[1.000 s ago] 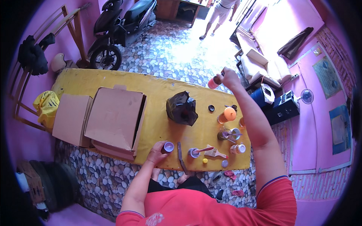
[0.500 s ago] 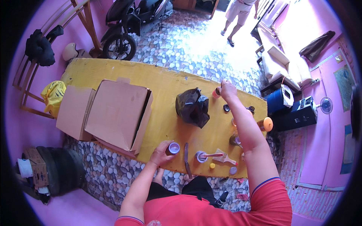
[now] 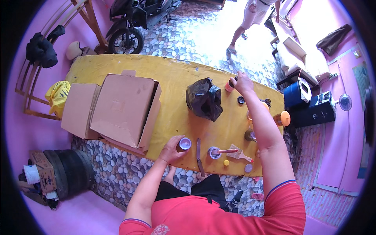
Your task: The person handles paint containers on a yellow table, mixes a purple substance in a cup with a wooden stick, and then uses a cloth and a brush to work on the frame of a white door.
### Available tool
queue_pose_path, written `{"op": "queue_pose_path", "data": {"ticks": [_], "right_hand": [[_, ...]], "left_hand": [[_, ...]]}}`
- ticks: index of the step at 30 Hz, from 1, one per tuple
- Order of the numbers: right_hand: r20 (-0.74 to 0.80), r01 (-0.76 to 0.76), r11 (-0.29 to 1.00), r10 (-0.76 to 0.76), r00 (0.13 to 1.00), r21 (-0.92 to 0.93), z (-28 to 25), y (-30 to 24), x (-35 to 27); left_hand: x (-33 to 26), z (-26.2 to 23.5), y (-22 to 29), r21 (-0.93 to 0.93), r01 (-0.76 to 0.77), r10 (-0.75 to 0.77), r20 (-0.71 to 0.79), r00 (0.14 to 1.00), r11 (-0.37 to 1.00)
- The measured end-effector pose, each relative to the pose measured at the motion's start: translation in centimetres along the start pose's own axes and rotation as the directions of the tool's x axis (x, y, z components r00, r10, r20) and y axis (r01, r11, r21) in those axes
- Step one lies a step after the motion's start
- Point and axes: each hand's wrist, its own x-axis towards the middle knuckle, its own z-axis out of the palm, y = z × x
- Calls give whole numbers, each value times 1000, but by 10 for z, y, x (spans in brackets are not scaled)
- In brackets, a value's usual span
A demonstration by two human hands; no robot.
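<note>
My left hand [image 3: 170, 151] is closed round a small jar [image 3: 185, 144] with a pale purple, round top, near the table's front edge. At the far side, my outstretched right hand [image 3: 244, 84] is closed at the dark top of a small pinkish-red bottle [image 3: 229, 86]. A black plastic bag [image 3: 203, 98] sits between the hands. Right of the left hand lies a long, thin dark tool [image 3: 198, 153]. Beside it stands a small open pot [image 3: 214, 153] with a red-handled brush [image 3: 227, 150] across it. A flat paintbrush [image 3: 237, 154] lies next to that.
Two cardboard boxes [image 3: 121, 109] occupy the left of the yellow table [image 3: 172, 70]. A yellow cap [image 3: 226, 162], a grey lid [image 3: 248, 168], a black lid [image 3: 241, 100] and an orange-lidded jar [image 3: 282, 118] are at the right. Beyond, a person [image 3: 250, 19] walks near a motorbike [image 3: 129, 31].
My view has shifted slightly, moving the table up and rightward in the picture. Both hands keep their places at the jar and the bottle. The person beyond has stepped closer.
</note>
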Motion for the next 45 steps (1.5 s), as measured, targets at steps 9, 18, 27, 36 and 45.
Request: {"op": "queue_pose_path", "data": {"ticks": [9, 18, 27, 36, 45], "right_hand": [[-660, 364, 879, -78, 747, 308, -54, -35, -114], [63, 177, 926, -209, 976, 333, 51, -99, -425], [25, 40, 977, -46, 999, 211, 116, -114, -428], [151, -230, 719, 174, 973, 655, 95, -126, -415], [199, -300, 637, 228, 953, 710, 93, -131, -395]], "left_hand": [[-15, 8, -16, -37, 60, -59, 24, 998, 998], [-4, 8, -15, -41, 20, -19, 13, 1000, 999], [0, 4, -27, -35, -28, 31, 74, 997, 999], [-2, 4, -36, -29, -90, 92, 95, 991, 996], [-7, 5, -33, -115, -75, 90, 140, 986, 991]]}}
